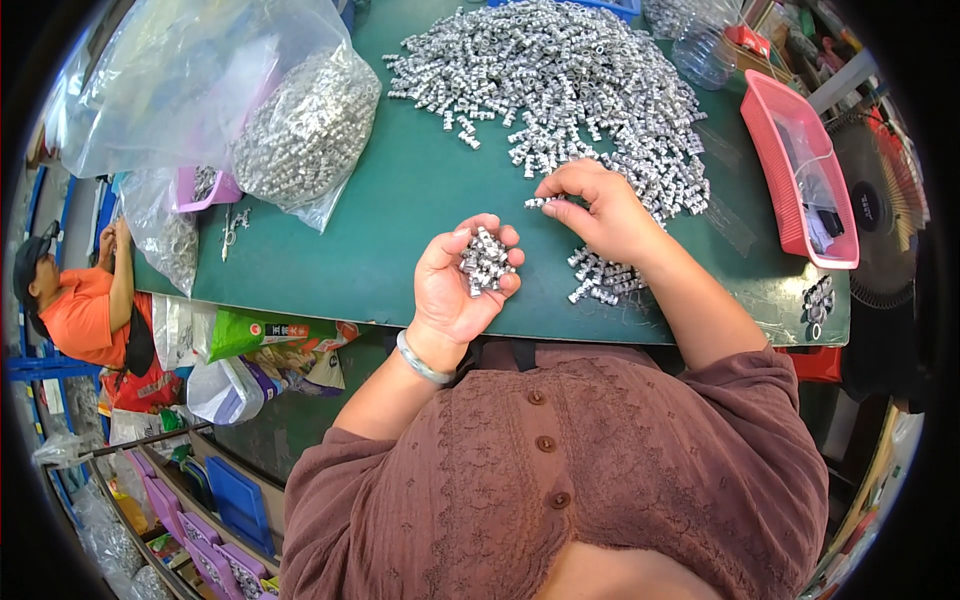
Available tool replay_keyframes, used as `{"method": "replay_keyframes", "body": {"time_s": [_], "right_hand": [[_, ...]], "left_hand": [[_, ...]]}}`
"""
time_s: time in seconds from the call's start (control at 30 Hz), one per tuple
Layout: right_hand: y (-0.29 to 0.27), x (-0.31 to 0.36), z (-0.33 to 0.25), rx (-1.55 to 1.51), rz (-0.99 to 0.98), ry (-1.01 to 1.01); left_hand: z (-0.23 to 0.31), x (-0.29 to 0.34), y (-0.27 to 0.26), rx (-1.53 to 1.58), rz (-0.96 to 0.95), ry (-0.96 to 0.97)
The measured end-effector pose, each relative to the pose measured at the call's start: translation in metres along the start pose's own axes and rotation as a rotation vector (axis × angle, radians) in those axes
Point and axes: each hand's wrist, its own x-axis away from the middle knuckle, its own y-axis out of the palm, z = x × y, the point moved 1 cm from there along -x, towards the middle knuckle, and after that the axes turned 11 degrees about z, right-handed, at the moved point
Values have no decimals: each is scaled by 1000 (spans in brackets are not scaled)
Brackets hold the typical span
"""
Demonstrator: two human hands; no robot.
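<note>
My left hand point(455, 290) is palm up with its fingers curled round a heap of small silver metal fittings point(486, 262). To its upper right, my right hand point(603, 212) pinches one small metal fitting point(541, 203) between thumb and fingertips, just above the table. A large pile of the same fittings point(575, 85) spreads over the far part of the green table point(390, 190) and down toward my right hand. Beneath my right wrist lies a smaller cluster of fittings point(605, 280), partly hidden by the forearm.
A clear plastic bag of fittings point(310, 130) stands at the left, beside a purple scoop point(222, 190) and scissors point(232, 232). At right are a pink basket point(790, 190), a fan point(870, 200) and some dark rings point(818, 300). A person in orange point(90, 315) works far left.
</note>
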Motion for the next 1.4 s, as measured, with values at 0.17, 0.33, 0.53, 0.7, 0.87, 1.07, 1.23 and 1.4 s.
{"method": "replay_keyframes", "body": {"time_s": [0.17, 0.33, 0.53, 0.7, 0.87, 1.07, 1.23, 1.4], "right_hand": [[1, 2, -10, -370, -53, 300], [3, 5, -11, -592, -84, 433], [3, 6, -17, -451, -13, 262], [6, 7, -18, -266, 97, -111], [3, 7, -22, -247, 54, -140], [2, 4, -19, -138, 111, -125], [-6, 4, 1, 537, 124, -131], [-3, 3, 4, 676, 55, -119]], "left_hand": [[-2, 0, 1, -68, 54, 28], [-4, -1, 4, -129, 79, 47], [-5, 0, 6, -204, 89, 42], [-10, 0, 9, -338, 88, 88], [-9, -1, 8, -315, 113, 107], [-6, -4, 0, -123, 51, -33], [-6, -5, 0, -22, -10, -123], [-5, -5, -3, -8, -142, -96]]}}
